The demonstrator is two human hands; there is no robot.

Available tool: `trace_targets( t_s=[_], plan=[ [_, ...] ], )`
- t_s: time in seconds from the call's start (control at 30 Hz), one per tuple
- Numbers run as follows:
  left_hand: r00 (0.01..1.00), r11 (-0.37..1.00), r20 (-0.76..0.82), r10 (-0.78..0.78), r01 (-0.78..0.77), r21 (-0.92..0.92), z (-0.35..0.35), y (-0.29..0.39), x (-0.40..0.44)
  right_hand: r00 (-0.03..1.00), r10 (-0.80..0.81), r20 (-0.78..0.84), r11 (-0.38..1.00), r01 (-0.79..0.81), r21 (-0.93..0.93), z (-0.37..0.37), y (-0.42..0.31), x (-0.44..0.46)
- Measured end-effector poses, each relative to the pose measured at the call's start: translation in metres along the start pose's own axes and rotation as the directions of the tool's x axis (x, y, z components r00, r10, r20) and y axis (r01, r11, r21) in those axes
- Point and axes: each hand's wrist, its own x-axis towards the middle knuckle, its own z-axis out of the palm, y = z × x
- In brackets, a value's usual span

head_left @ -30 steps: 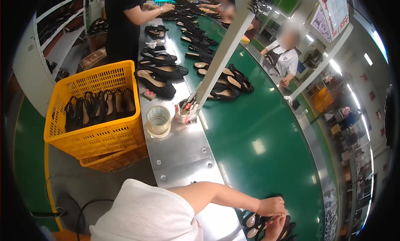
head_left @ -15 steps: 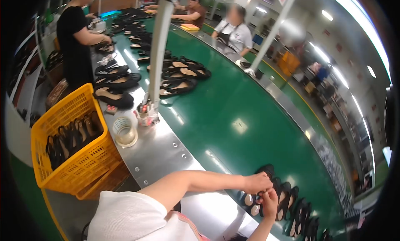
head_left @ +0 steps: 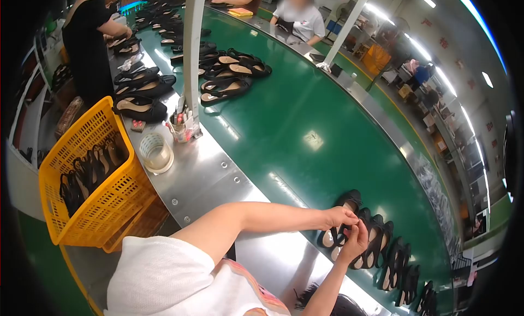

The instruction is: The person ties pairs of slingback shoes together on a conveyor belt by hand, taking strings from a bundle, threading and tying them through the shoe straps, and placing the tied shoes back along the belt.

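My left hand (head_left: 340, 216) reaches in from the left over a row of black shoes (head_left: 374, 242) on the green belt (head_left: 311, 168). Its fingertips are pinched together and meet those of my right hand (head_left: 357, 237), which comes up from below and is also closed. Whatever is between the fingers is too small to make out. Just behind the hands lies a black shoe (head_left: 349, 199) with a pale insole. Parts of the shoes under the hands are hidden.
A yellow crate (head_left: 90, 207) of black shoes stands at the left. A tape roll (head_left: 156, 152) and a cup of tools (head_left: 183, 125) sit on the metal ledge (head_left: 199, 177) beside a white post (head_left: 192, 54). More shoes line the far belt; people stand or sit beyond.
The view has swung, so the belt and crate appear shifted left and more shoes show at the lower right. My hands stay together above the shoes, fingers still pinched.
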Motion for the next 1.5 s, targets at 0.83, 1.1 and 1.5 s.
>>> trace_targets(
  t_s=[0.83,1.1,1.5],
  plan=[
    [0.821,-0.037,0.373,0.433,-0.397,0.917,-0.048,0.018,0.025,0.997,-0.071,-0.041,0.924,0.05,-0.379,0.01,-0.014,0.007],
    [0.584,-0.376,-0.124,0.802,0.655,0.655,-0.297,0.262,-0.013,0.863,0.139,0.485,0.685,0.271,-0.677,0.13,0.02,-0.085],
    [0.164,-0.047,-0.687,0.708,0.981,0.186,-0.442,0.369,-0.124,0.78,0.245,0.577,0.573,0.364,-0.735,0.141,0.005,-0.068]
  ],
)
